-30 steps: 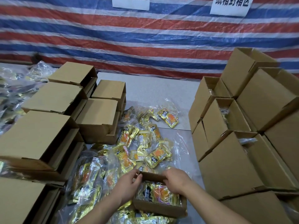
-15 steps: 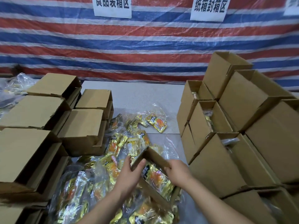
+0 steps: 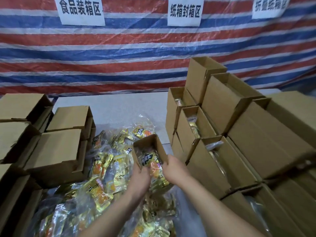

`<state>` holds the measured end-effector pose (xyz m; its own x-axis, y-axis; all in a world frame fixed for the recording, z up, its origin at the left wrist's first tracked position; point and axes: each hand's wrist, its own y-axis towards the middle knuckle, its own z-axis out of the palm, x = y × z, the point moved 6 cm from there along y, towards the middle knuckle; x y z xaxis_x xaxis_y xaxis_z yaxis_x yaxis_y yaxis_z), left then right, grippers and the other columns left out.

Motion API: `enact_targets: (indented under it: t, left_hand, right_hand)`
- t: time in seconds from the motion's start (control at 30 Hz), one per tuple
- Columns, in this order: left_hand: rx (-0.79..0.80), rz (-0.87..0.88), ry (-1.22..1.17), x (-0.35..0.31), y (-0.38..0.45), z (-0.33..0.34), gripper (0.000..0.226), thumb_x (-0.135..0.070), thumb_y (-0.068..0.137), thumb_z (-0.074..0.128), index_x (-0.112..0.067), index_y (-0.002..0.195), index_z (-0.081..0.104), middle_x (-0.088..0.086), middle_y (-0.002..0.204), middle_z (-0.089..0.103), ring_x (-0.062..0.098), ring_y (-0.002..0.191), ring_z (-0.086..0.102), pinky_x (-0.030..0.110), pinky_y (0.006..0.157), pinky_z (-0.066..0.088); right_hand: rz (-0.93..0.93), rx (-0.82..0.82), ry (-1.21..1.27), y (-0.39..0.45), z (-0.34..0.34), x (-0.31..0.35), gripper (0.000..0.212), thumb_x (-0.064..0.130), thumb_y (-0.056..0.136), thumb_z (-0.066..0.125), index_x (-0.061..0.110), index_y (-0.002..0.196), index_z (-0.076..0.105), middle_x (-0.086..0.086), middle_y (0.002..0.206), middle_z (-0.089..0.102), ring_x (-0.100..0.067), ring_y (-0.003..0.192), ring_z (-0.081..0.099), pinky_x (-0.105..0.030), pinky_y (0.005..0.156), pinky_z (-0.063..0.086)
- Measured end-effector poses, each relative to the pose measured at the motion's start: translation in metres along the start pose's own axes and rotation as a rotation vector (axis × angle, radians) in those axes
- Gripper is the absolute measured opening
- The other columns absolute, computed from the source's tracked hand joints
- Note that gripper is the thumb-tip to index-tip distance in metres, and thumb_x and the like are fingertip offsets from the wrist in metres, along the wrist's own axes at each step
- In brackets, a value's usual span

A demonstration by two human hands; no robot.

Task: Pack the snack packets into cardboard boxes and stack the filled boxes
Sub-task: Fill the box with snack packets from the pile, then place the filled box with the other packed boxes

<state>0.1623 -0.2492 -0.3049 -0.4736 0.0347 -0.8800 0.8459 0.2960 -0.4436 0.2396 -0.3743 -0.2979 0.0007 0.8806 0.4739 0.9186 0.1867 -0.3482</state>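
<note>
A small open cardboard box [image 3: 158,147] filled with yellow snack packets is lifted above the table, tipped up on end with its open face toward me. My left hand [image 3: 141,178] grips its left lower side and my right hand [image 3: 176,170] grips its right lower side. Under and around it lies a heap of loose snack packets [image 3: 106,170] in clear plastic. On the right stands a stack of filled boxes [image 3: 213,161], open ends up, with packets showing inside several.
Empty folded boxes [image 3: 56,151] are piled on the left. A grey table [image 3: 119,108] runs back to a red, white and blue striped tarp wall [image 3: 136,57] with white paper signs. More boxes [image 3: 282,151] crowd the right edge.
The box lay flat on the packets a second ago. Both hands have lifted it and tipped it upright, moving it up and toward the right stack. My view has tilted upward.
</note>
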Motion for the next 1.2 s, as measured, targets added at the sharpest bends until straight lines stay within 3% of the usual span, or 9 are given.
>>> enact_targets:
  t: [0.17, 0.3, 0.4, 0.53, 0.67, 0.8, 1.03, 1.13, 1.2]
  left_hand:
    - [-0.017, 0.064, 0.023, -0.075, 0.019, -0.002, 0.045, -0.018, 0.102, 0.029, -0.011, 0.146, 0.036, 0.014, 0.131, 0.055, 0.027, 0.105, 0.056, 0.039, 0.090, 0.048]
    - [-0.012, 0.103, -0.021, -0.153, 0.048, 0.004, 0.034, -0.016, 0.098, 0.029, -0.005, 0.122, 0.051, 0.023, 0.106, 0.061, 0.027, 0.088, 0.058, 0.036, 0.071, 0.043]
    - [0.036, 0.140, 0.004, -0.209, 0.067, 0.014, 0.031, -0.018, 0.099, 0.031, -0.006, 0.113, 0.055, 0.021, 0.102, 0.063, 0.027, 0.082, 0.057, 0.033, 0.067, 0.042]
    - [0.083, 0.166, 0.058, -0.266, 0.097, 0.030, 0.023, -0.014, 0.098, 0.034, -0.004, 0.104, 0.054, 0.016, 0.100, 0.060, 0.027, 0.089, 0.058, 0.040, 0.074, 0.044]
    - [0.127, 0.139, 0.120, -0.307, 0.129, 0.047, 0.037, -0.024, 0.104, 0.039, -0.002, 0.131, 0.052, 0.021, 0.121, 0.062, 0.039, 0.107, 0.062, 0.049, 0.088, 0.053]
    - [0.174, 0.078, 0.109, -0.334, 0.156, 0.065, 0.042, -0.025, 0.106, 0.037, -0.006, 0.143, 0.042, 0.024, 0.142, 0.050, 0.048, 0.129, 0.047, 0.066, 0.105, 0.040]
    - [0.227, 0.098, 0.130, -0.355, 0.195, 0.087, 0.023, -0.026, 0.104, 0.038, -0.009, 0.119, 0.045, 0.022, 0.126, 0.054, 0.044, 0.114, 0.054, 0.066, 0.103, 0.042]
    - [0.227, 0.090, 0.163, -0.357, 0.207, 0.096, 0.035, -0.024, 0.105, 0.033, -0.005, 0.133, 0.042, 0.026, 0.125, 0.053, 0.048, 0.116, 0.052, 0.066, 0.102, 0.042]
    - [0.226, 0.079, 0.173, -0.355, 0.213, 0.101, 0.034, -0.020, 0.104, 0.029, -0.003, 0.132, 0.041, 0.025, 0.106, 0.055, 0.044, 0.098, 0.056, 0.065, 0.102, 0.043]
  right_hand:
    - [-0.097, -0.108, 0.074, -0.008, -0.072, 0.031, 0.029, 0.019, 0.098, 0.040, 0.014, 0.123, 0.052, -0.007, 0.111, 0.061, -0.027, 0.098, 0.059, -0.036, 0.081, 0.051]
    - [-0.145, -0.247, 0.093, 0.004, -0.145, 0.059, 0.048, 0.014, 0.099, 0.044, 0.014, 0.146, 0.042, -0.010, 0.138, 0.055, -0.028, 0.118, 0.056, -0.033, 0.091, 0.046]
    - [-0.185, -0.343, 0.153, 0.023, -0.196, 0.072, 0.043, 0.011, 0.097, 0.049, 0.016, 0.140, 0.047, -0.007, 0.127, 0.060, -0.020, 0.097, 0.057, -0.032, 0.080, 0.048]
    - [-0.202, -0.416, 0.170, 0.064, -0.248, 0.084, 0.038, 0.011, 0.097, 0.051, 0.019, 0.134, 0.053, -0.001, 0.116, 0.062, -0.015, 0.088, 0.056, -0.028, 0.069, 0.044]
    - [-0.183, -0.498, 0.083, 0.099, -0.287, 0.091, 0.037, 0.008, 0.094, 0.056, 0.014, 0.131, 0.057, -0.006, 0.121, 0.059, -0.016, 0.089, 0.049, -0.028, 0.070, 0.043]
    - [-0.186, -0.555, -0.096, 0.128, -0.314, 0.096, 0.033, 0.008, 0.088, 0.066, 0.013, 0.121, 0.065, -0.005, 0.106, 0.065, -0.023, 0.090, 0.061, -0.035, 0.075, 0.057]
    - [-0.160, -0.590, -0.252, 0.171, -0.337, 0.095, 0.011, 0.015, 0.086, 0.070, 0.017, 0.097, 0.069, -0.003, 0.090, 0.063, -0.023, 0.084, 0.062, -0.036, 0.075, 0.058]
    - [-0.142, -0.583, -0.277, 0.185, -0.340, 0.088, 0.008, 0.016, 0.087, 0.069, 0.016, 0.095, 0.067, -0.002, 0.085, 0.060, -0.019, 0.078, 0.059, -0.033, 0.068, 0.054]
    - [-0.129, -0.581, -0.305, 0.191, -0.341, 0.083, 0.007, 0.017, 0.088, 0.069, 0.015, 0.094, 0.068, -0.002, 0.084, 0.060, -0.019, 0.078, 0.058, -0.031, 0.064, 0.049]
